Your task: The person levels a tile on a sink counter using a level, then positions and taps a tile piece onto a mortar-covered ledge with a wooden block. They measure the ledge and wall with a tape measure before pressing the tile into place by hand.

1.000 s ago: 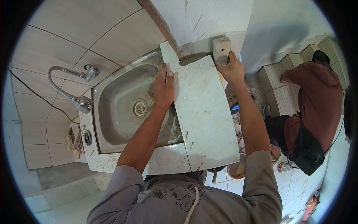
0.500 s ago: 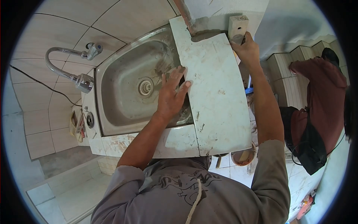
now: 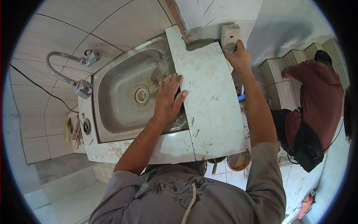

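Observation:
My left hand (image 3: 167,99) lies with its fingers stretched out over the right rim of the steel sink (image 3: 112,128). Its thumb touches the edge of the white tiled counter (image 3: 212,100), which is smeared with brown dirt. Up at the counter's far right corner, my right hand (image 3: 238,59) is closed at the lower end of a pale beige block (image 3: 229,33) with a dark hole in its face. The thumb is at the block's near side and a finger runs along its right side; the other fingers are hidden.
A flexible chrome faucet (image 3: 61,71) stands left of the sink. Small tools (image 3: 76,132) lie by the left wall. Below the counter's right side is a bucket (image 3: 238,161). At right, a person in a maroon top (image 3: 320,89) bends toward tiled steps (image 3: 278,71).
The whole view has shifted, so the sink and counter sit slightly lower and further left. Both hands keep nearly the same places on the counter and at the block.

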`<state>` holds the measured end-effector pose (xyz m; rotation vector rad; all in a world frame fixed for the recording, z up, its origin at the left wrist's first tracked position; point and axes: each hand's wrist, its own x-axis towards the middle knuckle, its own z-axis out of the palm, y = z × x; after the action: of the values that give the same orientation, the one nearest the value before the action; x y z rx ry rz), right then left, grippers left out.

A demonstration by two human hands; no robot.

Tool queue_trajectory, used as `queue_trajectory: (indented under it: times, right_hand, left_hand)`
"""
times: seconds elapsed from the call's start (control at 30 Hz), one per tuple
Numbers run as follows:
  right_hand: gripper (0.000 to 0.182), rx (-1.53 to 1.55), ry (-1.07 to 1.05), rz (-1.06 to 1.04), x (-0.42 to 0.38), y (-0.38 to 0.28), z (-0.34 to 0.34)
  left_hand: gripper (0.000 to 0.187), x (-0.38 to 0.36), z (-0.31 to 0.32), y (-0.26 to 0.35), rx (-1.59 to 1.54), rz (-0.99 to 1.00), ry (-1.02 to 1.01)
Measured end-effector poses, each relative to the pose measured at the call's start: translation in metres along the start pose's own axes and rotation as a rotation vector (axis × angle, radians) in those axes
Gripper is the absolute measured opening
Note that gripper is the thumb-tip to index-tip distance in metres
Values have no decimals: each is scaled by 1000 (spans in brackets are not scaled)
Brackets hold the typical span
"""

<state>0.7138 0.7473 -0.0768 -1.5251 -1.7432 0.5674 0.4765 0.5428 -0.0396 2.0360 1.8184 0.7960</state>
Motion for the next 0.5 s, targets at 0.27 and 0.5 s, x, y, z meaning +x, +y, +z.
queue_trajectory:
  times: [0.27, 0.5]
  right_hand:
    - [58, 66, -18, 34, 0, -6, -2]
    - [53, 32, -11, 44, -3, -10, -4]
  left_hand:
    - [51, 2, -3, 1, -15, 38, -11]
    - [54, 6, -3, -2, -36, 36, -26]
